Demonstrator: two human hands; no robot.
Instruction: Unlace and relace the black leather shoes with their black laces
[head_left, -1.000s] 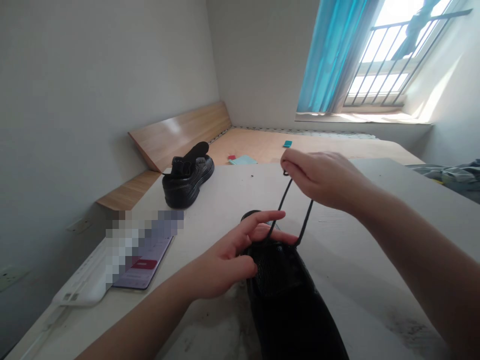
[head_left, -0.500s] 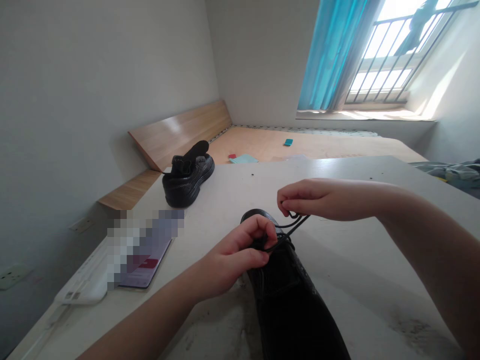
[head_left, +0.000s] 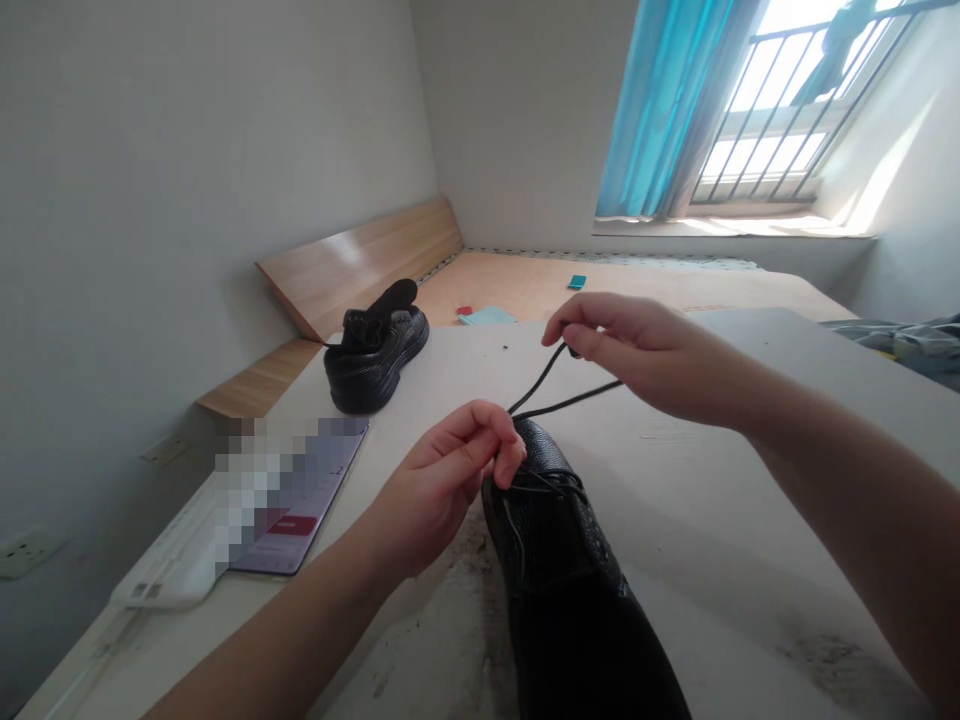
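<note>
shoelace (head_left: 570, 403) in right hand (head_left: 634, 343)

Two shoes (head_left: 559, 540) (head_left: 375, 365), two hands (head_left: 450, 470) (head_left: 641, 345), one phone (head_left: 289, 545).

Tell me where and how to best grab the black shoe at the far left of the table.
Probably by the heel wall, coming from the near right: the shoe sits upright on its sole, heel seemingly towards you, and the phone lies just in front. Avoid the raised black flap; it may bend.
</note>
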